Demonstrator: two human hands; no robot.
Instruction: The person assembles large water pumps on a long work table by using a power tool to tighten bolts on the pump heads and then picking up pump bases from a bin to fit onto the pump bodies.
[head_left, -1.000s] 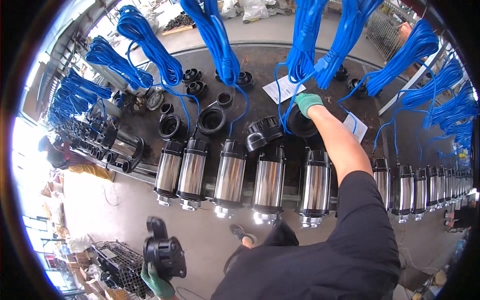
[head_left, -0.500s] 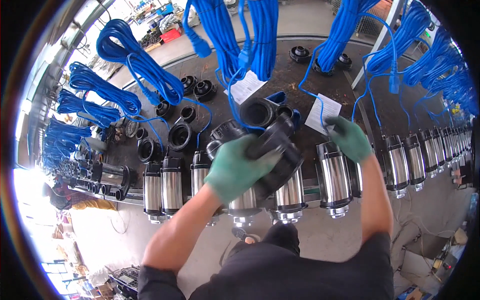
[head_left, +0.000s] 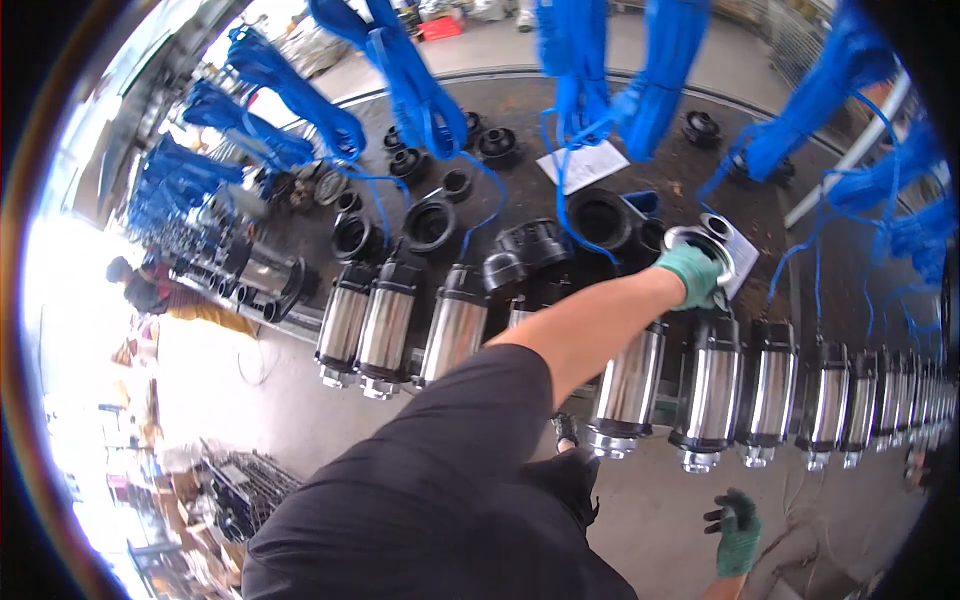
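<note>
My left arm reaches across to the right over the bench. The gloved left hand (head_left: 692,272) is closed round a black pump casing (head_left: 716,226) with a round opening and a light-catching rim. This casing is above a sheet of paper (head_left: 744,262), just behind a steel pump motor (head_left: 711,378); whether it touches either is hard to tell. Low at the right, away from the bench, my right hand (head_left: 737,532) is open, its fingers spread and holding nothing. Its green glove has dark fingertips.
Upright steel motors (head_left: 457,325) line the bench's near edge. Black casings (head_left: 432,222) and round black fittings (head_left: 497,143) lie behind them. Blue cable coils (head_left: 575,60) hang overhead, their leads running down. A metal post (head_left: 850,150) stands right. Another person (head_left: 150,290) is at far left.
My left hand has carried the casing right and away from me. My right hand has left the paper and dropped back toward the lower right. The view has shifted.
</note>
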